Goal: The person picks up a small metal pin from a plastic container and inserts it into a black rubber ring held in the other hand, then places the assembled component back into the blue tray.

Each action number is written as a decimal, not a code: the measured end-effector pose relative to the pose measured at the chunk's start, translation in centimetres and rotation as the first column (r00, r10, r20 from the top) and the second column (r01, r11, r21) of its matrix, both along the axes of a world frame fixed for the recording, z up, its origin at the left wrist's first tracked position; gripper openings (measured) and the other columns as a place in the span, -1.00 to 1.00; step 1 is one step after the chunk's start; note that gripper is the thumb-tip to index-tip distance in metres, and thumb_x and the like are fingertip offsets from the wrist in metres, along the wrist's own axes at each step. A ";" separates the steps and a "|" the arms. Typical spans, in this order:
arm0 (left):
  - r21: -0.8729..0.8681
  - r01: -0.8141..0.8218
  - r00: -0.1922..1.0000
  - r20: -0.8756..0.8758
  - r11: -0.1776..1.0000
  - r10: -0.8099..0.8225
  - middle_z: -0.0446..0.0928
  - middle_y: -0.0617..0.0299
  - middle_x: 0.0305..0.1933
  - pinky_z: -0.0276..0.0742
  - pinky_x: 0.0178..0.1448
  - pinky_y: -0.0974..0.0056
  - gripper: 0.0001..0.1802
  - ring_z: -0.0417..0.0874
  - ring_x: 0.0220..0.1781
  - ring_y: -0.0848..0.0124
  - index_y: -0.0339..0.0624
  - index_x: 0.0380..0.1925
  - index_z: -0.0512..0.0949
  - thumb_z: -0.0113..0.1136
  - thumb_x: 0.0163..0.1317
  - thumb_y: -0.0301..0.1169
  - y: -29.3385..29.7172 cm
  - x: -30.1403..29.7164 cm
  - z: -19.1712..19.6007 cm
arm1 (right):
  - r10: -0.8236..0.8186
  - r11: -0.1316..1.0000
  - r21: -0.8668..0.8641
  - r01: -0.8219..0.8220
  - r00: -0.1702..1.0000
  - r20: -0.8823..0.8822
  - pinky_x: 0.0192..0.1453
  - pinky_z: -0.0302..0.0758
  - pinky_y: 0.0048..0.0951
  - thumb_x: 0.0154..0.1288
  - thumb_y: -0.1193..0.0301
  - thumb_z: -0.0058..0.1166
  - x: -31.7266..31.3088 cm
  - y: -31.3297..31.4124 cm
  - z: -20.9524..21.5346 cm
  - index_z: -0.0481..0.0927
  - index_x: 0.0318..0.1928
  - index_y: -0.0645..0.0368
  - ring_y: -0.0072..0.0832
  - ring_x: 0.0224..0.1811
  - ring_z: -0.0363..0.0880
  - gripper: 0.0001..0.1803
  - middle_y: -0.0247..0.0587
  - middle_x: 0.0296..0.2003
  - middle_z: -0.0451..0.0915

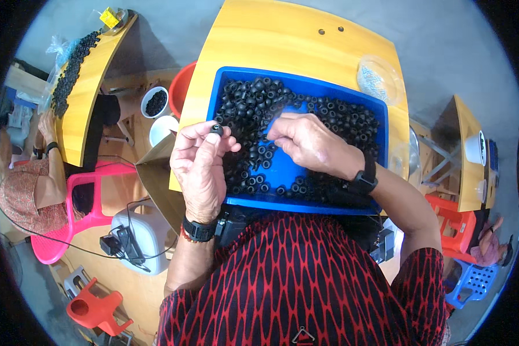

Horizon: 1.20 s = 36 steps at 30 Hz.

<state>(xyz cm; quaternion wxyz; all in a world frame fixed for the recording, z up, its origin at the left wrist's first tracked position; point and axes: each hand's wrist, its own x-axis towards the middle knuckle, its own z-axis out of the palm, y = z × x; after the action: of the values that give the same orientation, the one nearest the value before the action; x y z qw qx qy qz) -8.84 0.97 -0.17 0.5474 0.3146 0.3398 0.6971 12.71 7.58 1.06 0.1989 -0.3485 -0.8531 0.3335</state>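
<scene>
My left hand (pixel 200 167) is raised at the left rim of a blue tray (pixel 305 205). Its thumb and fingers pinch a small round black piece with a hole (pixel 217 130). Over the middle of the tray is my right hand (pixel 314 141), its fingers curled together and partly smeared by motion. Whatever those fingers hold, if anything, is hidden. Many similar black pieces (pixel 251 95) lie heaped along the tray's left, back and right, and bare blue bottom shows beneath my right hand.
The tray stands on a yellow table (pixel 271 34). A clear bowl of pale blue bits (pixel 376 83) sits beyond its far right corner, with two small dark pieces (pixel 331 30) farther back. Left are a red basin (pixel 182 89) and a white bucket (pixel 154 102). Another person (pixel 32 193) works at a left table.
</scene>
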 end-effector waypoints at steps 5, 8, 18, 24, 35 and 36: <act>0.007 -0.001 1.000 0.025 1.000 0.001 0.61 0.05 -0.18 0.68 -0.07 0.19 -0.82 0.66 -0.20 0.33 -0.27 -0.09 0.54 0.17 0.39 -0.43 0.0 -0.1 -0.1 | 0.086 0.996 -0.004 -0.086 0.993 0.076 -0.08 0.56 -0.12 0.19 0.55 0.14 0.0 -0.5 -0.4 0.63 -0.21 0.28 -0.03 -0.17 0.60 -0.85 0.01 -0.28 0.59; 0.012 -0.006 0.999 0.042 1.000 0.006 0.61 0.05 -0.19 0.67 -0.07 0.18 -0.82 0.65 -0.20 0.32 -0.28 -0.09 0.54 0.16 0.39 -0.43 0.0 -0.2 -0.3 | 0.115 0.993 -0.030 -0.112 0.988 0.106 -0.09 0.55 -0.12 0.18 0.54 0.15 0.1 -1.0 -0.4 0.64 -0.21 0.27 -0.04 -0.19 0.60 -0.85 0.01 -0.28 0.58; -0.010 -0.003 0.997 0.073 1.000 0.003 0.62 0.04 -0.19 0.67 -0.09 0.17 -0.83 0.65 -0.21 0.31 -0.28 -0.11 0.54 0.16 0.38 -0.44 -0.1 -0.2 -0.2 | 0.249 0.968 0.018 -0.250 0.968 0.042 -0.23 0.52 -0.09 0.21 0.53 0.11 -1.2 -1.6 -0.7 0.62 -0.27 0.21 -0.03 -0.30 0.56 -0.91 -0.03 -0.33 0.50; -0.037 -0.008 0.997 0.072 0.999 0.011 0.62 0.04 -0.20 0.67 -0.10 0.17 -0.85 0.66 -0.24 0.31 -0.28 -0.13 0.53 0.16 0.38 -0.44 -0.2 -0.2 -0.1 | 0.180 0.983 0.030 -0.180 0.984 0.019 -0.26 0.51 -0.09 0.23 0.51 0.11 -1.0 -1.3 -0.7 0.61 -0.29 0.20 -0.03 -0.32 0.56 -0.94 -0.01 -0.35 0.48; -0.038 -0.011 0.997 0.069 0.999 0.014 0.62 0.03 -0.20 0.68 -0.11 0.17 -0.86 0.66 -0.26 0.31 -0.29 -0.13 0.53 0.15 0.38 -0.46 -0.1 -0.2 -0.1 | 0.277 0.946 0.108 -0.307 0.933 0.228 -0.27 0.53 -0.07 0.21 0.44 0.08 -3.3 -1.9 0.0 0.52 -0.46 0.24 -0.05 -0.34 0.61 -0.85 -0.02 -0.36 0.51; -0.039 -0.014 0.998 0.065 0.999 0.016 0.62 0.04 -0.20 0.68 -0.11 0.17 -0.86 0.66 -0.26 0.31 -0.29 -0.13 0.53 0.14 0.38 -0.46 -0.2 -0.2 -0.2 | 0.274 0.946 0.109 -0.304 0.934 0.229 -0.27 0.53 -0.07 0.21 0.44 0.08 -3.4 -2.1 0.0 0.52 -0.46 0.24 -0.05 -0.34 0.61 -0.85 -0.02 -0.36 0.51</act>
<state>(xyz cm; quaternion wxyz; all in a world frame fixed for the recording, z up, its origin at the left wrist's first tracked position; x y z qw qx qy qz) -9.03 0.80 -0.35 0.5590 0.2782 0.3375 0.7045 9.31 5.51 1.07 0.0803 -0.2373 -0.9330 0.2583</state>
